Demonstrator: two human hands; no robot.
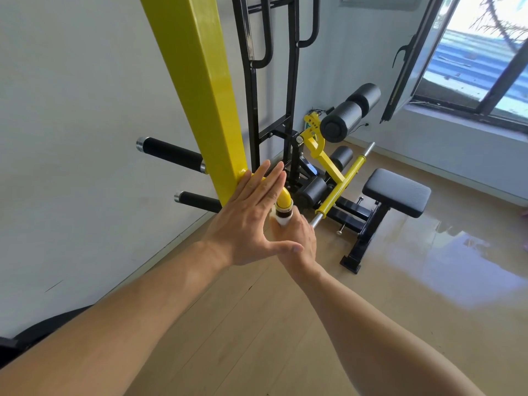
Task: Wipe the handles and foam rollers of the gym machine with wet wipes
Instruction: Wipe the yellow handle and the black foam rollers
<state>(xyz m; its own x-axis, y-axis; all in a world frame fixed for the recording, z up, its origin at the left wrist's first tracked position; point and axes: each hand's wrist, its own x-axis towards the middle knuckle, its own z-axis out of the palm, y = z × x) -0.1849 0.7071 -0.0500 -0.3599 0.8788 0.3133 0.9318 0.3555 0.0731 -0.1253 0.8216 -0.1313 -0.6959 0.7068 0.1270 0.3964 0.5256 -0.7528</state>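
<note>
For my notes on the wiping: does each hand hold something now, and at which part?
The right hand grips the near handle through a white wipe, just below the yellow bend. The left hand is flat and holds nothing.

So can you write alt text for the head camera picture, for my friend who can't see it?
A person's right hand wraps a white wet wipe round a handle at the end of a bent yellow bar on a gym machine, while the left hand is held flat and open beside it. Behind are black foam rollers, a padded seat and a window.
</note>
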